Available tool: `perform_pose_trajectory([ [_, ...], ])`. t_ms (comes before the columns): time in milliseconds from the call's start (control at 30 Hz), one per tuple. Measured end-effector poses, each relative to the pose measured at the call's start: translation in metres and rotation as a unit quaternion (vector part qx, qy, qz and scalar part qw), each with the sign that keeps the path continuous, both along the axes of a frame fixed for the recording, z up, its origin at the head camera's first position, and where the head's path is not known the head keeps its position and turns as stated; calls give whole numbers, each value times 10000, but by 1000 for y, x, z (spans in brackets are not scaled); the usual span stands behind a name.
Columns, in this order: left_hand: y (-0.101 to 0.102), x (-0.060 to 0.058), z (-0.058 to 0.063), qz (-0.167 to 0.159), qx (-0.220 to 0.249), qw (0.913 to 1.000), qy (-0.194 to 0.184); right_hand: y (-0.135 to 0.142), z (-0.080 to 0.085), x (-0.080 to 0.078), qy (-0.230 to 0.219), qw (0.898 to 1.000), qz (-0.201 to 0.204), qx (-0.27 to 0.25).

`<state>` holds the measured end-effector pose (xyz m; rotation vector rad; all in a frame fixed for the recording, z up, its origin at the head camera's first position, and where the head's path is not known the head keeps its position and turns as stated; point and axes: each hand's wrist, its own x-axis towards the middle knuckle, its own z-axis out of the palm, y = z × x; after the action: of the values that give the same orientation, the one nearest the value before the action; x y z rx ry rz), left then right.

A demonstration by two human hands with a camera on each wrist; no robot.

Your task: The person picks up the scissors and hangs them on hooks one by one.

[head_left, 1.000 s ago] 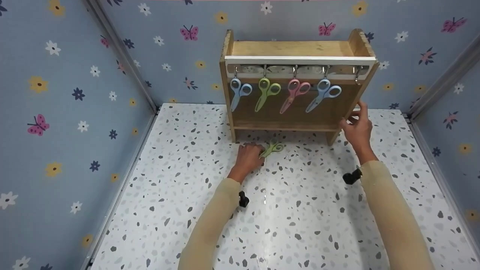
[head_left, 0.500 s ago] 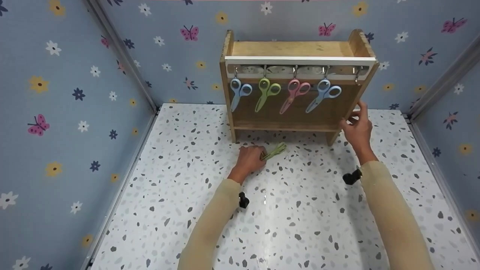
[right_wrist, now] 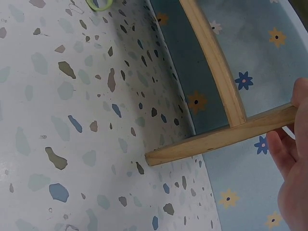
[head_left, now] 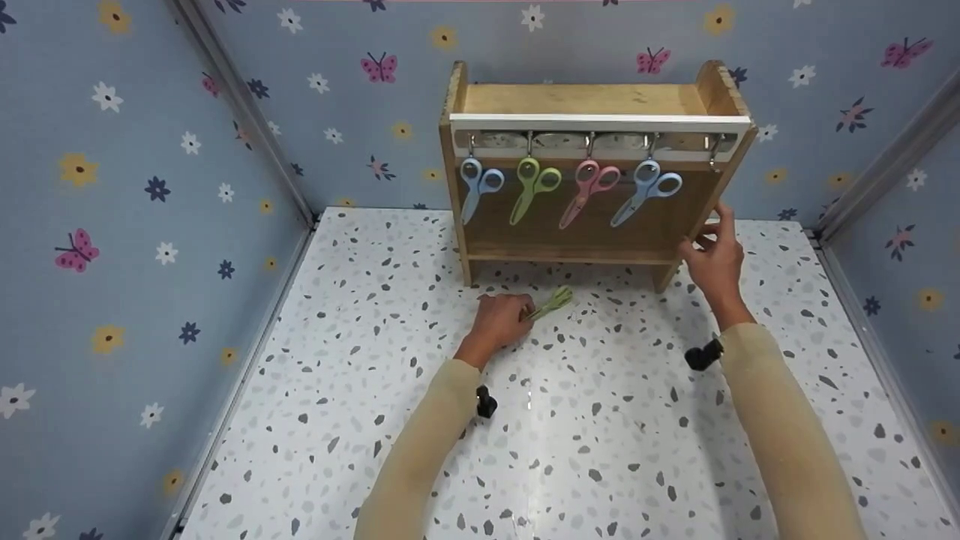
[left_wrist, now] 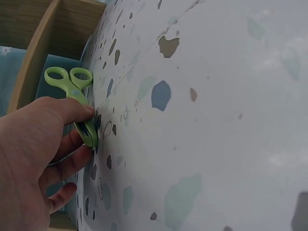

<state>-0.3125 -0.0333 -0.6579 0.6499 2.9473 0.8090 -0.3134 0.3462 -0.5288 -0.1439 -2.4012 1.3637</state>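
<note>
My left hand [head_left: 499,321] pinches green scissors [head_left: 556,299] by their blade end, just above the tabletop in front of a wooden rack [head_left: 577,253]. In the left wrist view, the thumb lies across the scissors [left_wrist: 72,90] and the two handle loops point away from the palm. On the other side, my right hand [head_left: 716,256] grips the edge of the rack's right side panel, thumb in front and fingers behind. The right wrist view has that panel [right_wrist: 202,143] with part of the hand [right_wrist: 294,163] at the frame edge.
From the rack's hooks hang blue scissors [head_left: 472,187], green scissors [head_left: 529,187], pink scissors [head_left: 585,191] and another blue pair [head_left: 645,191]. The rightmost hook [head_left: 715,154] is bare. Flowered walls [head_left: 375,105] enclose the speckled table [head_left: 600,420].
The green scissors have turned in my left hand, from handle loops showing face-on to nearly edge-on, and shifted slightly right. My right hand stays on the rack.
</note>
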Motion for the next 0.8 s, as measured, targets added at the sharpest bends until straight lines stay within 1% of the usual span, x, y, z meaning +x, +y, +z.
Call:
perform_pose_trajectory([
  [33,-1,3,5,-4,-120,9999,86,0,0,0,-20,10000,-5,4],
  [167,-2,-1,-7,-23,0,9999,136,0,-1,-1,-52,10000,-14,7],
  [233,-3,-2,-10,-65,-31,9997,214,0,-1,-1,-46,10000,-14,15],
  [267,-2,-6,-16,-78,51,9998,171,0,-1,-1,-44,10000,-17,20],
  [367,-2,0,-7,-98,-38,9997,228,0,0,-1,-47,10000,-23,30],
  [500,0,16,22,-97,-134,9998,78,0,0,-1,-75,10000,-39,7],
  [533,0,19,26,-88,-156,9998,71,0,0,-1,-78,10000,-42,-1],
  [567,1,22,32,-92,-182,9998,-1,0,0,-1,-79,10000,-42,-11],
  [600,1,24,36,-89,-233,9997,-36,0,0,-1,-68,10000,-40,-12],
  [700,2,27,41,-97,-354,9993,14,1,-1,0,-7,10000,-13,-34],
  [800,3,27,43,-103,-352,9993,69,1,-1,2,66,10000,25,-39],
])
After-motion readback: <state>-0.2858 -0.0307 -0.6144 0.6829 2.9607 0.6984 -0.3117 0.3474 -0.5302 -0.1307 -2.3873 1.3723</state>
